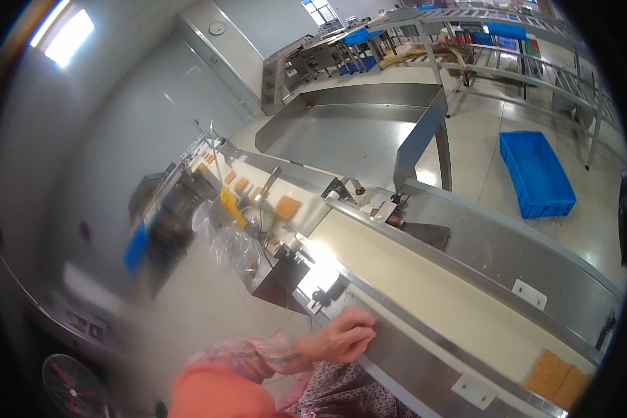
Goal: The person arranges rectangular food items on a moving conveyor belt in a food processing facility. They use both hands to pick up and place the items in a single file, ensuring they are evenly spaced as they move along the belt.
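Observation:
My left hand (347,335) rests on the near steel ledge of a conveyor (423,360), its fingers curled in and nothing visible in them. Beyond the ledge runs a cream conveyor belt (423,277). Flat orange-brown food slabs (558,380) lie on the belt at the lower right. One similar square piece (288,208) sits on the belt section farther up, with smaller pieces (241,185) behind it. My right hand is out of view.
A steel tray table (345,130) adjoins the far side. A broad scraper blade (426,234) lies on the far ledge. A clear plastic bag (235,248) and a yellow-handled object (232,206) are left of the belt. A blue crate (537,175) stands on the floor.

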A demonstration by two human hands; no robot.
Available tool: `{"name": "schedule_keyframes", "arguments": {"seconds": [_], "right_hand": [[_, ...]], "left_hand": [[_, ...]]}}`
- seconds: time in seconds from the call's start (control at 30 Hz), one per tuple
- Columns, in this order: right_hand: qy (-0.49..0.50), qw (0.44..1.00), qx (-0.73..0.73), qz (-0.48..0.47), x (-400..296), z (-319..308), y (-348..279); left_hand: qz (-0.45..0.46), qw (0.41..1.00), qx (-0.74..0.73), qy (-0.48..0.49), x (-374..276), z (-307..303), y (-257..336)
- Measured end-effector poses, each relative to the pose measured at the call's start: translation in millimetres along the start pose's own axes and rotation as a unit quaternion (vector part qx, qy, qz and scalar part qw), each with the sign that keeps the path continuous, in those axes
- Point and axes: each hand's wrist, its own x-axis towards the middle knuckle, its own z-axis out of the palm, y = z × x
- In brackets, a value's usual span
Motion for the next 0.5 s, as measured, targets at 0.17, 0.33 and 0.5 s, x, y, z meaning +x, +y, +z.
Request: {"name": "schedule_keyframes", "arguments": {"seconds": [0.17,0.33,0.5], "right_hand": [[0.05,0.997,0.06,-0.011,-24,-16,44],[0.113,0.981,0.157,0.005,-55,-44,93],[0.206,0.936,0.283,0.025,-84,-82,139]], "left_hand": [[0.046,0.997,-0.003,0.057,4,2,-1],[0.058,0.995,-0.022,0.082,4,4,-2],[0.028,0.989,-0.068,0.126,-1,6,-6]]}}
